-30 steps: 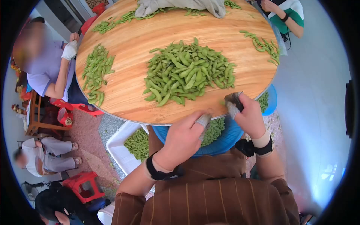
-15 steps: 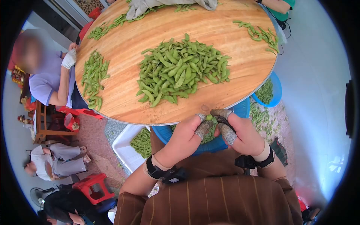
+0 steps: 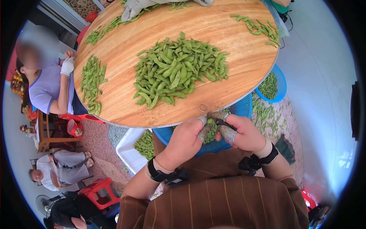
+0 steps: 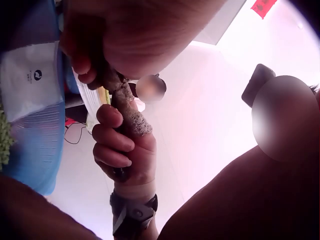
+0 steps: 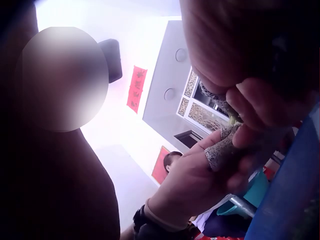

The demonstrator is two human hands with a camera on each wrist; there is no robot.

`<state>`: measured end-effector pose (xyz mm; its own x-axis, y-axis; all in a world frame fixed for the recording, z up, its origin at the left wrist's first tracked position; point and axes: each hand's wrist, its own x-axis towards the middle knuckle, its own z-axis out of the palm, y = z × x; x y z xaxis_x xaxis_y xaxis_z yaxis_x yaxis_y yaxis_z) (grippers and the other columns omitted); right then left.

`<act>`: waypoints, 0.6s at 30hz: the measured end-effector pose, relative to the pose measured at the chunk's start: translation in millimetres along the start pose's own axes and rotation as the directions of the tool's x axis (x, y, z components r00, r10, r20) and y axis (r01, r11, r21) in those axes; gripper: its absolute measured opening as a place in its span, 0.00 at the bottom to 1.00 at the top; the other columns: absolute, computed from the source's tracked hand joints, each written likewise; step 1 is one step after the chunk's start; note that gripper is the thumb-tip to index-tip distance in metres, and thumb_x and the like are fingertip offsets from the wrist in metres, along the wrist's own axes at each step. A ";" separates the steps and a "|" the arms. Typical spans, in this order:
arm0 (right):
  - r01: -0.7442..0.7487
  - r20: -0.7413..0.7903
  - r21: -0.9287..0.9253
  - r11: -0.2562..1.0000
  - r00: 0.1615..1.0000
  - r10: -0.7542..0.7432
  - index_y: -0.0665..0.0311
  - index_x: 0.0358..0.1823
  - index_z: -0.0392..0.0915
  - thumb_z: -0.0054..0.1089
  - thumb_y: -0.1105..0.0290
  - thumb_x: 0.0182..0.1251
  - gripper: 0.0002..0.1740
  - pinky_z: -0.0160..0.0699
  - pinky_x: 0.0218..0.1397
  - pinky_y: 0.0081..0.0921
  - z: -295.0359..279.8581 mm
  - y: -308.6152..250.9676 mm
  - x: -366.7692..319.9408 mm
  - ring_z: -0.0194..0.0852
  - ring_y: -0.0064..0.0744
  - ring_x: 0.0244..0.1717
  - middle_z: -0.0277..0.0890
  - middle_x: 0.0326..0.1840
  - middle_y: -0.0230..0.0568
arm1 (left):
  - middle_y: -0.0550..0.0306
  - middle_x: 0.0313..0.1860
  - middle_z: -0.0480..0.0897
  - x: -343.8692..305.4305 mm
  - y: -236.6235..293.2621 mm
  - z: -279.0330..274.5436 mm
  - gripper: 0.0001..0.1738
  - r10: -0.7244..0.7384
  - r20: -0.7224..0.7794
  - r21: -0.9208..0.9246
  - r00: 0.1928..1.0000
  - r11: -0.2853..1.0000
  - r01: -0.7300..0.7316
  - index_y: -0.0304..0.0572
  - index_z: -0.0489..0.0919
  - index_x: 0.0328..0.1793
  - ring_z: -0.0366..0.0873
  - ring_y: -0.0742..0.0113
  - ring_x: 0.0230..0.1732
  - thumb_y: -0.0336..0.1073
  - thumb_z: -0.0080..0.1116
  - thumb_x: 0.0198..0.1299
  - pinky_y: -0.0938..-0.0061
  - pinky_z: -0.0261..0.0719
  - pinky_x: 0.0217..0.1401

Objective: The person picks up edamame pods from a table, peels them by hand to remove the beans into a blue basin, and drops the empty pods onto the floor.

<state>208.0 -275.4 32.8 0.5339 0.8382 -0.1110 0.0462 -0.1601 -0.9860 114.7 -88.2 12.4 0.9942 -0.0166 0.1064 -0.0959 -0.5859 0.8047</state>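
Over the near edge of the wooden round table (image 3: pixel 236 84), my two hands meet thumb to thumb. The left hand (image 3: pixel 183 139) pinches a green soybean pod (image 3: pixel 209 121) between its thumb and forefinger, both wrapped in grey tape. Against the pod's other side press the wrapped thumb and finger of my right hand (image 3: pixel 247 133). In the right wrist view a bit of the pod (image 5: pixel 233 120) shows between the fingertips; the rest is hidden by the fingers. Beneath the hands stands a blue basin (image 3: pixel 244 108) of shelled green beans. A large heap of soybean pods (image 3: pixel 173 70) lies on the table.
A white box (image 3: pixel 126 152) of green beans stands left of the basin, a smaller blue bowl (image 3: pixel 283 86) to the right. Smaller pod piles (image 3: pixel 93 80) and a grey cloth (image 3: pixel 131 9) lie along the table's rim. A person in a purple shirt (image 3: pixel 47 89) sits at the left.
My right hand has come from the table's edge back toward my body and met the left hand at a pod. Over the last half second both hands stay together, their grip barely altered.
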 end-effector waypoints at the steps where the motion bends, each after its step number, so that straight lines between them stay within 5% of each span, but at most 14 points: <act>1: -0.108 0.032 0.107 0.988 0.994 0.105 0.62 0.61 0.71 0.50 0.73 0.67 0.20 0.67 0.25 0.14 -1.0 -0.2 0.1 0.67 0.14 0.22 0.77 0.30 0.26 | 0.51 0.35 0.80 -0.4 0.6 -0.3 0.11 0.044 -0.013 0.048 0.999 0.998 -0.043 0.41 0.80 0.45 0.79 0.57 0.37 0.25 0.49 0.60 0.69 0.75 0.43; 3: -0.219 0.076 0.210 0.953 0.975 0.207 0.63 0.58 0.73 0.50 0.74 0.67 0.18 0.66 0.24 0.14 -1.0 3.1 -0.6 0.65 0.13 0.22 0.75 0.30 0.25 | 0.53 0.33 0.80 -1.8 2.4 -1.7 0.11 0.086 -0.023 0.096 0.996 0.992 -0.083 0.41 0.80 0.45 0.78 0.59 0.35 0.25 0.48 0.62 0.70 0.75 0.40; 5: -0.311 0.196 0.524 0.793 0.950 0.243 0.62 0.60 0.72 0.50 0.73 0.68 0.19 0.60 0.21 0.10 2.4 13.9 -1.0 0.61 0.10 0.20 0.73 0.30 0.25 | 0.55 0.29 0.78 -4.4 3.9 -6.1 0.09 -0.108 0.179 -0.373 0.978 0.912 0.169 0.41 0.77 0.50 0.74 0.64 0.27 0.29 0.48 0.66 0.71 0.71 0.31; 6: -0.312 0.197 0.524 0.792 0.950 0.244 0.62 0.60 0.72 0.50 0.73 0.68 0.19 0.60 0.21 0.10 5.5 17.0 -2.0 0.61 0.10 0.20 0.73 0.30 0.25 | 0.55 0.29 0.78 -6.7 0.5 -6.8 0.09 -0.109 0.179 -0.374 0.978 0.912 0.170 0.41 0.77 0.50 0.74 0.64 0.27 0.29 0.48 0.66 0.71 0.71 0.31; 7: -0.265 0.205 0.588 0.764 0.963 0.177 0.62 0.61 0.71 0.50 0.73 0.69 0.19 0.60 0.21 0.10 9.6 19.4 -3.2 0.61 0.10 0.20 0.73 0.30 0.25 | 0.57 0.27 0.76 -10.3 -5.9 -5.7 0.10 -0.115 0.353 -0.784 0.928 0.505 0.361 0.37 0.76 0.50 0.71 0.68 0.26 0.33 0.49 0.67 0.74 0.69 0.29; 8: -0.223 0.210 0.648 0.728 0.971 0.111 0.62 0.62 0.70 0.50 0.73 0.69 0.20 0.60 0.22 0.10 13.1 22.3 -3.1 0.61 0.10 0.20 0.73 0.30 0.25 | 0.58 0.26 0.73 -14.3 -11.2 -2.9 0.14 -0.015 0.489 -0.870 0.872 -0.086 0.486 0.33 0.74 0.51 0.68 0.72 0.25 0.37 0.51 0.68 0.77 0.66 0.27; 9: -0.228 0.217 0.646 0.728 0.970 0.112 0.62 0.62 0.70 0.50 0.73 0.69 0.20 0.60 0.22 0.10 17.5 31.5 0.8 0.61 0.10 0.20 0.73 0.30 0.25 | 0.58 0.26 0.73 -17.8 -15.0 1.2 0.14 -0.019 0.485 -0.872 0.874 -0.089 0.482 0.33 0.74 0.51 0.68 0.72 0.25 0.37 0.51 0.68 0.77 0.66 0.27; 10: 0.116 0.029 0.305 0.945 0.991 -0.131 0.61 0.62 0.70 0.50 0.72 0.70 0.20 0.60 0.21 0.10 22.9 44.6 7.8 0.61 0.10 0.20 0.73 0.31 0.26 | 0.58 0.26 0.74 -19.7 -19.8 4.8 0.16 0.028 0.465 -0.876 0.885 -0.126 0.465 0.33 0.73 0.52 0.67 0.72 0.25 0.40 0.51 0.68 0.78 0.65 0.27; 11: 0.412 -0.044 -0.133 0.902 0.906 -0.420 0.61 0.62 0.70 0.50 0.72 0.70 0.20 0.59 0.21 0.10 25.9 51.5 12.7 0.60 0.10 0.20 0.74 0.31 0.27 | 0.58 0.26 0.74 -20.9 -24.2 6.4 0.18 0.075 0.445 -0.877 0.892 -0.163 0.451 0.34 0.73 0.52 0.66 0.72 0.25 0.42 0.51 0.68 0.79 0.64 0.27; 15: 0.222 -0.011 0.014 0.975 0.975 -0.222 0.60 0.62 0.71 0.51 0.71 0.70 0.19 0.59 0.22 0.09 20.6 38.2 8.8 0.61 0.09 0.21 0.74 0.32 0.27 | 0.58 0.26 0.73 -34.4 -32.2 7.4 0.19 -0.058 0.415 -0.907 0.908 -0.102 0.408 0.33 0.73 0.53 0.67 0.72 0.25 0.44 0.51 0.68 0.79 0.65 0.30; 17: -0.208 0.147 0.399 0.893 0.976 0.161 0.62 0.57 0.73 0.54 0.70 0.69 0.16 0.60 0.22 0.10 16.2 17.0 7.4 0.64 0.09 0.22 0.75 0.32 0.27 | 0.59 0.25 0.73 -39.4 -32.3 6.1 0.20 -0.094 0.451 -0.892 0.887 -0.007 0.453 0.33 0.72 0.53 0.67 0.71 0.25 0.45 0.51 0.68 0.79 0.65 0.31; 18: -0.206 0.170 0.392 0.897 0.974 0.149 0.62 0.57 0.73 0.54 0.70 0.69 0.16 0.60 0.22 0.10 19.0 18.9 9.4 0.64 0.09 0.22 0.75 0.32 0.27 | 0.59 0.25 0.73 -39.8 -29.9 5.6 0.20 -0.109 0.430 -0.902 0.896 -0.002 0.432 0.33 0.72 0.53 0.67 0.71 0.25 0.45 0.51 0.68 0.79 0.65 0.31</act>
<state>197.9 -260.6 10.7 0.3833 0.8814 -0.2762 -0.3995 -0.1114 -0.9099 78.3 -74.6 -19.2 0.9226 -0.2994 -0.2431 0.3856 0.7246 0.5712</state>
